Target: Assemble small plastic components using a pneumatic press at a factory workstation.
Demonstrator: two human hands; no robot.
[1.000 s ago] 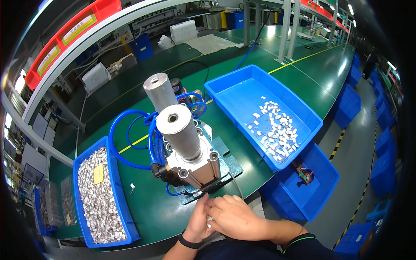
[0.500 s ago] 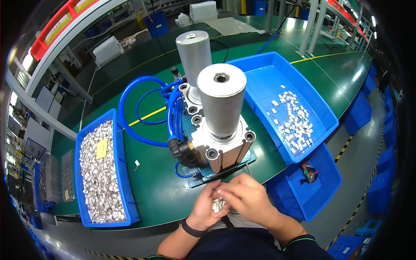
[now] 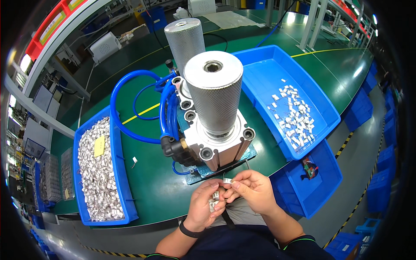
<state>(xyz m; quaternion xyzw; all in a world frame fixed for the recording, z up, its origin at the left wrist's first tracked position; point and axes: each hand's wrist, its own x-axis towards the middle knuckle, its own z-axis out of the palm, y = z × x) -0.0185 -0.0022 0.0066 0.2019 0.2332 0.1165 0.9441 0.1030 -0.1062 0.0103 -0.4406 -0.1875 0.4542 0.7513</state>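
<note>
My left hand (image 3: 200, 208) is curled around several small white parts with thin wire leads (image 3: 213, 202). Between thumb and forefinger, my right hand (image 3: 257, 193) pinches one small white wired part (image 3: 227, 180), which sits close to the left fingertips. Both hands are just in front of a metal pneumatic press (image 3: 215, 93) with two knurled silver cylinders. The lower front of the press, partly in shadow, is right behind my fingertips.
At the left a blue bin (image 3: 126, 197) is full of the same parts, a yellow note (image 3: 99, 146) on top. Another blue bin (image 3: 323, 96) at the right holds a scattered pile. One loose part (image 3: 134, 161) lies on the green table (image 3: 151, 190). Blue hoses (image 3: 113, 104) loop beside the press.
My right hand has drawn back from over the left palm and now holds a single white part up by the press. The view has shifted slightly.
</note>
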